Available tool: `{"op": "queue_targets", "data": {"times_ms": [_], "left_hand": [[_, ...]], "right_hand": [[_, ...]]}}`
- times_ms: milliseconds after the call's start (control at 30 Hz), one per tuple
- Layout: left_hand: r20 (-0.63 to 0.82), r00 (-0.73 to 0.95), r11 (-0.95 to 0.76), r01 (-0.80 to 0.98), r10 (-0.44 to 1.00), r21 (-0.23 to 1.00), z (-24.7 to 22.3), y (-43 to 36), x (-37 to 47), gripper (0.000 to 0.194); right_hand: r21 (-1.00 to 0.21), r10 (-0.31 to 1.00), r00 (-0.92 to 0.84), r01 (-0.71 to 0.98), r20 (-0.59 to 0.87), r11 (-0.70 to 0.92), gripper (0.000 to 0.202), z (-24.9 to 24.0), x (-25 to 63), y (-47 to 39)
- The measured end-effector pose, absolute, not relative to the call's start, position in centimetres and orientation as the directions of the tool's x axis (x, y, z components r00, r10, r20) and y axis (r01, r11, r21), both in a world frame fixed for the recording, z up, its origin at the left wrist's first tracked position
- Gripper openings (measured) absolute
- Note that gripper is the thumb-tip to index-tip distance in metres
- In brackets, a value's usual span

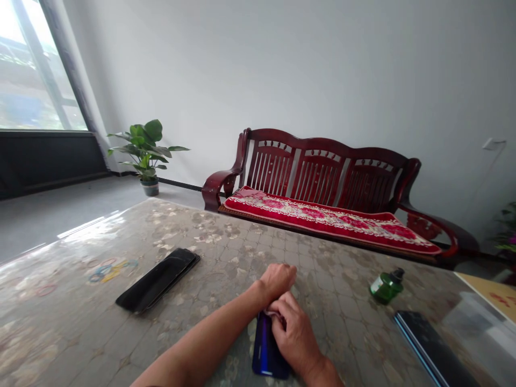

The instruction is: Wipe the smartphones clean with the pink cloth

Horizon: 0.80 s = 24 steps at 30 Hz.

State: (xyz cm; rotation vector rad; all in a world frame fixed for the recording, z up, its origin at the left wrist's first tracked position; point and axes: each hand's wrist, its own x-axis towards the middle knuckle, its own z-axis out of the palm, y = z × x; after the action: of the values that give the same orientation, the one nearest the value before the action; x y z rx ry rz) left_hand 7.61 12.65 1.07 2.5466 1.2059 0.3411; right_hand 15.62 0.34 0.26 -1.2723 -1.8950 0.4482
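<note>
A glossy blue phone [265, 349] lies on the patterned tabletop, its near end showing below my hands. My right hand [296, 330] is closed, with its bent fingers pinching a small pale cloth [272, 313] against the phone's surface. Just beyond it, my left hand [278, 279] is curled near the phone's far end, which is covered from sight. My left forearm crosses in from the lower left. The left fingertips and anything they hold are hidden.
Dark phones [159, 279] lie stacked at left, near several coloured rubber bands [108, 270]. At right are a green pump bottle [386, 286], another phone [431, 344] and a tan box [489, 293]. Past the table [226, 236] stand a wooden bench [318, 166] and a potted plant [150, 185].
</note>
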Motion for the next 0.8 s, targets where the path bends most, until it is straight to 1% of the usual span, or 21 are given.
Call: {"op": "queue_targets", "data": {"times_ms": [33, 133, 200, 300, 400, 467, 500, 600, 733, 800], "left_hand": [[0.083, 0.61, -0.594, 0.719, 0.788, 0.36, 1.4, 12.8, 7.4, 0.018], [0.112, 0.573, -0.571, 0.742, 0.812, 0.351, 2.7, 12.9, 5.8, 0.025], [0.138, 0.547, -0.557, 0.752, 0.825, 0.351, 3.7, 12.0, 3.9, 0.026], [0.17, 0.532, -0.555, 0.757, 0.83, 0.344, 4.5, 8.9, 0.5, 0.021], [0.183, 0.624, -0.644, 0.686, 0.76, 0.337, 3.8, 4.7, -2.6, 0.02], [0.214, 0.689, -0.711, 0.598, 0.692, 0.37, 2.7, 2.4, -3.9, 0.017], [0.222, 0.723, -0.741, 0.554, 0.654, 0.379, 2.0, 1.6, -4.3, 0.019], [0.23, 0.751, -0.769, 0.521, 0.619, 0.37, 0.0, 0.5, -4.6, 0.043], [0.216, 0.76, -0.77, 0.513, 0.612, 0.379, -1.3, 0.7, -4.2, 0.053], [0.204, 0.771, -0.771, 0.497, 0.603, 0.398, -1.4, 0.8, -4.2, 0.063]], "right_hand": [[-0.677, 0.899, -0.181, 0.603, 0.399, 0.422, 0.022, 0.3, 15.7, 0.4], [-0.707, 0.918, -0.179, 0.592, 0.354, 0.388, 0.022, 0.4, 15.9, 0.4], [-0.684, 0.914, -0.194, 0.612, 0.358, 0.397, 0.022, 0.5, 16.2, 0.4], [-0.575, 0.88, -0.228, 0.683, 0.417, 0.45, 0.025, 0.8, 16.4, 0.2], [-0.443, 0.844, -0.256, 0.758, 0.471, 0.478, 0.025, 1.0, 16.2, 0.2], [-0.376, 0.832, -0.286, 0.789, 0.475, 0.486, 0.026, 1.1, 16.0, 0.1], [-0.352, 0.83, -0.303, 0.798, 0.468, 0.489, 0.028, 1.0, 16.0, 0.1], [-0.304, 0.83, -0.35, 0.81, 0.435, 0.501, 0.028, 0.8, 16.0, -0.1], [-0.257, 0.822, -0.381, 0.819, 0.423, 0.512, 0.028, 0.7, 16.3, 0.5], [-0.229, 0.823, -0.368, 0.838, 0.432, 0.495, 0.026, 0.8, 16.3, 1.6]]}}
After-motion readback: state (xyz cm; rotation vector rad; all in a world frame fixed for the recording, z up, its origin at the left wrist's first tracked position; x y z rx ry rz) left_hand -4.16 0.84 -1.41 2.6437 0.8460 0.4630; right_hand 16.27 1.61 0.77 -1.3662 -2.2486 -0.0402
